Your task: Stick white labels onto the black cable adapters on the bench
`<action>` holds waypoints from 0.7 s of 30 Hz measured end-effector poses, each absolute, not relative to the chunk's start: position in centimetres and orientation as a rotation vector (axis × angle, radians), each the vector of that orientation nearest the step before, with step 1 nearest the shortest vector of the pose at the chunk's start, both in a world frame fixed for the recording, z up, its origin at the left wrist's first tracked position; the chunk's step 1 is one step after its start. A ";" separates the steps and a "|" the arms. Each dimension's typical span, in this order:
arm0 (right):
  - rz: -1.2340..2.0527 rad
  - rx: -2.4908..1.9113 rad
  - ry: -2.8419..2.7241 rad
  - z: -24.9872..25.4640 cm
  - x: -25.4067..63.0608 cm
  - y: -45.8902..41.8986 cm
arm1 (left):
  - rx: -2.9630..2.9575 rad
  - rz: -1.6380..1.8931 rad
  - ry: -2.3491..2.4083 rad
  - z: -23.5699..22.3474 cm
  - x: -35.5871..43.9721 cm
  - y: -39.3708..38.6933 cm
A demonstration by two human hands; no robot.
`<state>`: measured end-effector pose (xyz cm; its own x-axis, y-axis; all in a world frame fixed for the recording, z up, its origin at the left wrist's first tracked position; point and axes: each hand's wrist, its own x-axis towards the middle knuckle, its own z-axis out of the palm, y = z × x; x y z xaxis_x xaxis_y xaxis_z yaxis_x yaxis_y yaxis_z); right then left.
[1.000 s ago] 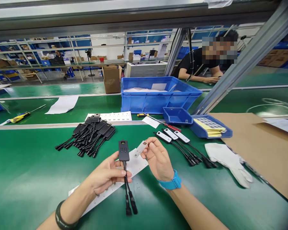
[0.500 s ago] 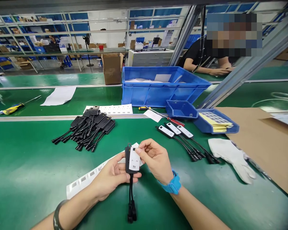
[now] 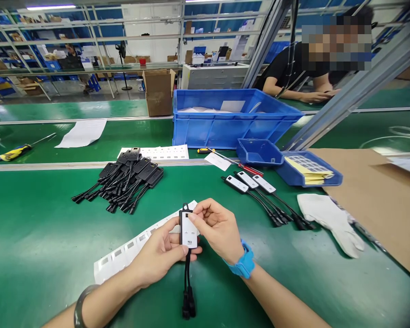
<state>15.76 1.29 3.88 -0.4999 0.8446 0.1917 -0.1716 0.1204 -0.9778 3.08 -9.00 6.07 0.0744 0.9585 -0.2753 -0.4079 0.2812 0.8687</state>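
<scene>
My left hand is closed around a small black controller box, upright, with a hanging loop on top and two plugged cables dangling below. Over the box's front lies a white label marked TS3, with a dark window near its top. Thumb and forefinger of my right hand pinch the label's upper right corner. Beneath my hands, a white label sheet slants across the green bench. Several unlabelled black boxes with cables are heaped at left. Three labelled boxes lie at right.
Behind stand a large blue bin, a small blue tray and another holding yellow-backed sheets. Screwdrivers lie before them. A white glove rests beside cardboard at right. A co-worker's hands show across the bench.
The label has shifted left and straightened over the box, covering the black strip and printed digit that showed beside it. My right hand has moved slightly left with it.
</scene>
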 end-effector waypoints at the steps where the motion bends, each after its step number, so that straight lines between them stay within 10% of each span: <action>1: 1.514 -0.682 -1.552 3.8 15.7 1.3 | 0.710 1.160 1.010 6.2 3.1 -9.0; 21: 1.356 -0.796 -1.604 3.5 15.7 0.7 | 0.831 1.139 1.052 6.3 3.3 -8.9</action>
